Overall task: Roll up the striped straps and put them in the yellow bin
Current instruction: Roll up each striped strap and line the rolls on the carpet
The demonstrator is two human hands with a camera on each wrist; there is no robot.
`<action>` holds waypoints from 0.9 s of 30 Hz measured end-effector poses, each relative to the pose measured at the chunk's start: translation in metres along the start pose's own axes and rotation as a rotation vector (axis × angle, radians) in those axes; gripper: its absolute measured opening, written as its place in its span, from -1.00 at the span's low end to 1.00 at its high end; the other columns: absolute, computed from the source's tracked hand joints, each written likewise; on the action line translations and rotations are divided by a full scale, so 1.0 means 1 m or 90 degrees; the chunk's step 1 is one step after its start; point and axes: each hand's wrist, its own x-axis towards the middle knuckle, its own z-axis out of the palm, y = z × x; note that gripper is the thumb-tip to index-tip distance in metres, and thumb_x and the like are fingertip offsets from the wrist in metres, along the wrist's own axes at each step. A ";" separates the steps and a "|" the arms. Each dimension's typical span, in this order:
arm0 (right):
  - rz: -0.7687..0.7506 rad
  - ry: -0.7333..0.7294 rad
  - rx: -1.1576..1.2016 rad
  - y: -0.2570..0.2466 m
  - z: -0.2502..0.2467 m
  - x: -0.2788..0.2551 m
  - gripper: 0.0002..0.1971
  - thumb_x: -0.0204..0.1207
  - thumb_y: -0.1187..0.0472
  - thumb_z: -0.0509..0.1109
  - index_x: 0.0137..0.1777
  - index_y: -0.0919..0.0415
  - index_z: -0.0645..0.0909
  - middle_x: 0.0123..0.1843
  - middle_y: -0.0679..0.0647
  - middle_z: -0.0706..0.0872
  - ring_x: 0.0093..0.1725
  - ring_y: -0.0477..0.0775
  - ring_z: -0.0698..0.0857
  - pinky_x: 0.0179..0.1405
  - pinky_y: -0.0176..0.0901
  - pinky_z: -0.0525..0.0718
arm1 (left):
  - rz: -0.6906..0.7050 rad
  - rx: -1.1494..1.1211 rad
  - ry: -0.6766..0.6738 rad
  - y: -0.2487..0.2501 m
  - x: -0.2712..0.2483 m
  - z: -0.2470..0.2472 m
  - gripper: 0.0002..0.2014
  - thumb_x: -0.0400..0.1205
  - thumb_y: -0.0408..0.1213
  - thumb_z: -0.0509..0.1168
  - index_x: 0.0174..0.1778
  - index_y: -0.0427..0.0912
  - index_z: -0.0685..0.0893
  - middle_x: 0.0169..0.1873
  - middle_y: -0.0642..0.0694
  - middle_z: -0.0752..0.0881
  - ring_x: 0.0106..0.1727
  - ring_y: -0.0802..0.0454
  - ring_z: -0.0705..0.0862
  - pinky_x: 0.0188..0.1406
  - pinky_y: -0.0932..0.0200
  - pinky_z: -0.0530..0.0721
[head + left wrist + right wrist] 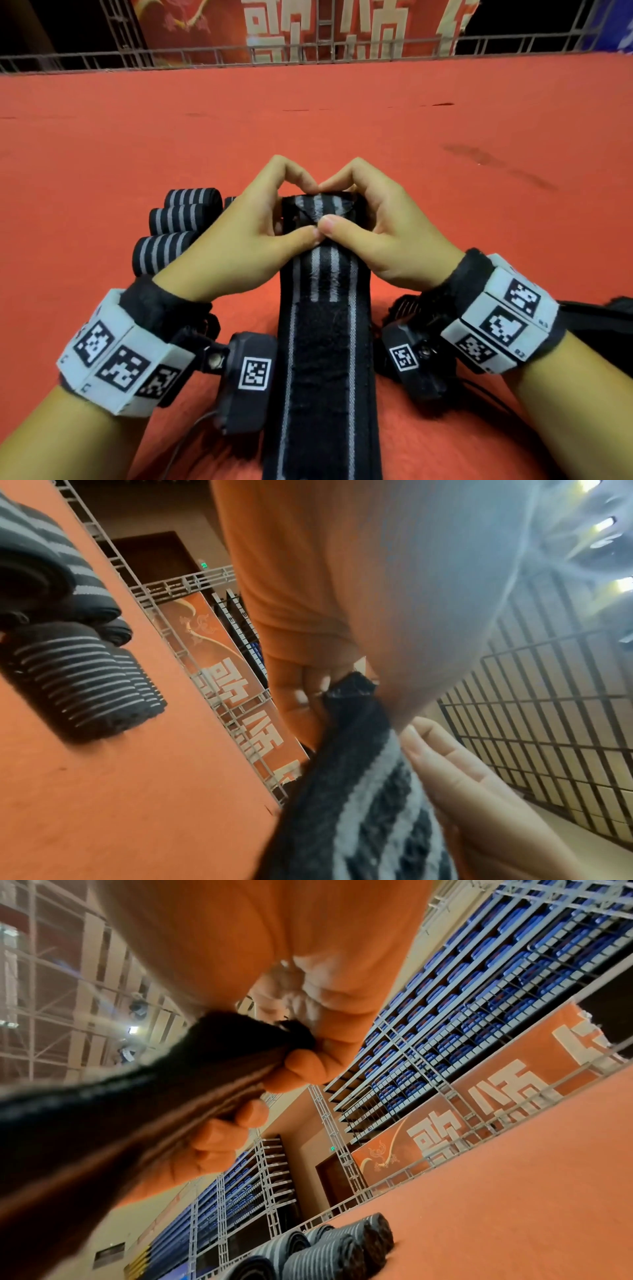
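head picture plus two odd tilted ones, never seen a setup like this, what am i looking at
No machine here: a person works with bare hands, wearing cameras. The head view looks down from the forehead; the two tilted views come from cameras strapped on each wrist, looking along the fingers. The left hand and right hand both pinch the far end of a long striped strap, starting to roll it. It lies on a red carpet. Beside the left hand sit rolled straps, already finished. No yellow bin shows in any view.

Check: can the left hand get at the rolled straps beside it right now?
Probably not at once: the left hand pinches the strap end with the right hand. The rolled straps lie close, with nothing between; it must let go first.
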 end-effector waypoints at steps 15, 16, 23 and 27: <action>-0.069 -0.074 -0.241 -0.002 -0.004 -0.001 -0.75 0.45 0.30 0.45 0.03 0.24 0.44 -0.24 -0.09 0.54 -0.26 -0.17 0.48 -0.29 -0.34 0.36 | 0.038 0.102 -0.014 -0.009 0.001 0.003 -0.66 0.55 -0.21 0.38 0.08 0.12 0.36 -0.29 -0.42 0.65 -0.32 -0.36 0.63 -0.35 -0.33 0.64; -0.081 -0.080 -0.248 -0.001 -0.003 -0.002 -0.75 0.44 0.29 0.45 0.01 0.23 0.43 -0.20 -0.01 0.57 -0.22 -0.08 0.51 -0.26 -0.26 0.39 | 0.027 0.076 -0.019 -0.011 0.000 0.002 -0.66 0.52 -0.20 0.39 0.06 0.11 0.37 -0.28 -0.39 0.66 -0.31 -0.33 0.64 -0.29 -0.34 0.67; -0.126 -0.051 -0.278 -0.002 0.001 -0.001 -0.77 0.41 0.35 0.42 -0.03 0.25 0.43 -0.15 0.11 0.57 -0.16 0.10 0.51 -0.21 -0.15 0.44 | 0.008 -0.012 0.025 -0.014 -0.002 0.012 -0.79 0.66 0.03 0.25 0.00 -0.02 0.49 -0.34 0.22 0.62 -0.31 0.28 0.55 -0.26 0.25 0.53; 0.006 -0.041 -0.150 -0.007 -0.003 -0.002 -0.66 0.40 0.18 0.46 0.07 0.21 0.42 -0.16 0.07 0.65 -0.19 0.05 0.63 -0.24 -0.10 0.56 | 0.059 -0.011 0.047 -0.007 -0.003 0.013 -0.83 0.71 -0.17 0.27 0.10 -0.16 0.48 -0.29 0.06 0.65 -0.28 0.15 0.60 -0.27 0.19 0.58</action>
